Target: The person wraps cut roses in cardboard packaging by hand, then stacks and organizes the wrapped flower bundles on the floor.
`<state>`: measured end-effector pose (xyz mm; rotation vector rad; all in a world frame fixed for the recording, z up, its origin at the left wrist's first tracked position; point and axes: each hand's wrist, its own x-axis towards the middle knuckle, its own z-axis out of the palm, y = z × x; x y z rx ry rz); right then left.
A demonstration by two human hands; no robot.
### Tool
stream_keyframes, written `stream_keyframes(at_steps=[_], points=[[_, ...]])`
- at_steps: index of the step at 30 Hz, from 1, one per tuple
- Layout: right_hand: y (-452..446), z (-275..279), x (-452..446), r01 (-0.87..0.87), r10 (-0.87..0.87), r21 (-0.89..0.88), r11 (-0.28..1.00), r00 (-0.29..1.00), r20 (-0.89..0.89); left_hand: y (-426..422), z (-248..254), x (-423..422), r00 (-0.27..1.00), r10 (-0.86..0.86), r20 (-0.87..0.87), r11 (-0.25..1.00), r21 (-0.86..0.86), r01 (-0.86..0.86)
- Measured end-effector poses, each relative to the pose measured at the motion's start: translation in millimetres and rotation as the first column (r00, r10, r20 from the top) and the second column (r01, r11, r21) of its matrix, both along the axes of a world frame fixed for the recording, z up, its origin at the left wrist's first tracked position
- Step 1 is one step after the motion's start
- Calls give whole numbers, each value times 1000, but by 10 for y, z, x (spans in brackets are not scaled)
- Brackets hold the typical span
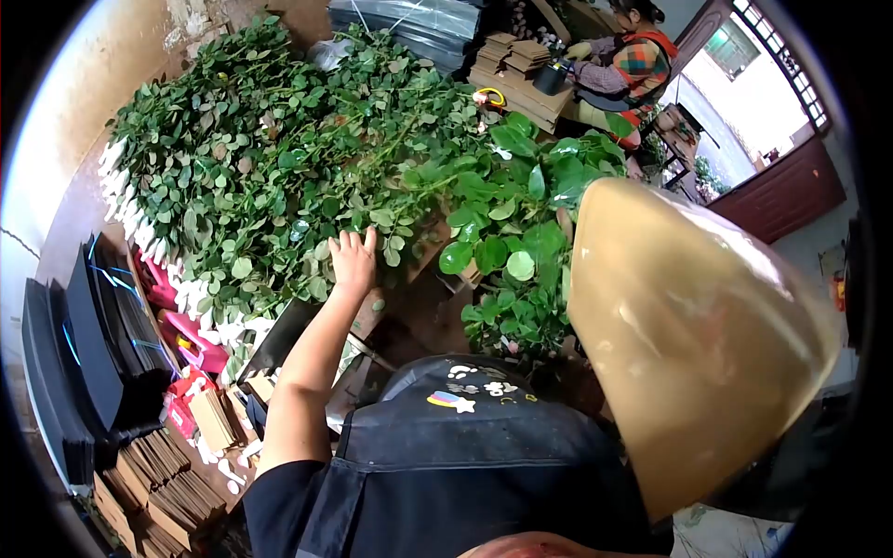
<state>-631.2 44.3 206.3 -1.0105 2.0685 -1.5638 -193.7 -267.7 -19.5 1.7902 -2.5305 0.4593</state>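
My left hand reaches out over a big heap of leafy green stems, palm down, with its fingers spread against the leaves. Nothing is gripped in it. A large glossy golden-tan sheet, curved like a wrap, fills the right side close to the camera. Beside its left edge is a bunch of broad, shiny green leaves; whether the sheet wraps round their stems I cannot tell. My right hand and arm do not show.
White-wrapped heads line the heap's left end. Black boards, a pink object and cardboard stacks stand at left. A co-worker works beside a cardboard pile at the back right, near an open doorway.
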Motion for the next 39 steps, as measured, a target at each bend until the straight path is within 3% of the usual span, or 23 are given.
stream_keyframes(at_steps=[3, 5, 9, 11, 15, 21, 22, 23, 26, 30, 31, 33, 35, 37, 39], points=[[28, 19, -43, 23, -23, 0, 1000, 1000, -9, -144, -108, 66, 993, 24, -116, 997, 72, -16], [101, 5, -115, 55, -55, 2, 998, 998, -17, -176, -113, 126, 978, -74, -195, 992, -111, 53], [96, -23, -173, 69, -69, -12, 998, 998, -5, -32, 268, 80, 911, -192, -366, 963, -250, 102], [108, -36, -202, 74, -75, -19, 997, 997, -3, -17, 359, 31, 910, -174, -376, 964, -255, 79], [176, -73, -261, 96, -96, -24, 995, 995, 4, -120, 198, -51, 962, -146, -229, 984, -132, 118], [212, -91, -305, 103, -103, -25, 994, 995, 5, -470, 75, 291, 961, -6, -278, 976, -211, -55], [201, -88, -305, 102, -102, -28, 994, 995, 8, -478, 218, 320, 965, 56, -258, 991, -104, -85], [185, -84, -306, 99, -99, -26, 995, 995, 7, -504, 195, 359, 965, -21, -260, 972, -233, -41], [120, -103, -339, 85, -85, -31, 996, 996, 15, -568, 181, 493, 967, -10, -256, 965, -254, -57], [28, -101, -353, 74, -73, -46, 996, 997, 17, -552, 22, 748, 977, 109, -186, 972, -184, -143], [75, -110, -358, 90, -90, -47, 995, 996, 6, -561, 28, 736, 968, 195, -158, 981, 24, -194], [-16, -93, -376, 61, -61, -67, 996, 998, 5, -349, 447, 431, 960, 262, -100, 952, 189, -241], [-89, -80, -404, 32, -33, -91, 995, 999, 0, -362, 440, 280, 969, 140, -203, 990, 55, -132], [-170, -87, -437, -2, 3, -117, 993, 1000, 8, -331, 551, 2, 914, -147, -379, 974, -216, 67], [-251, -134, -477, -41, 47, -147, 988, 998, 38, -155, 1016, -403, 682, -282, -675, 955, -130, 266]])
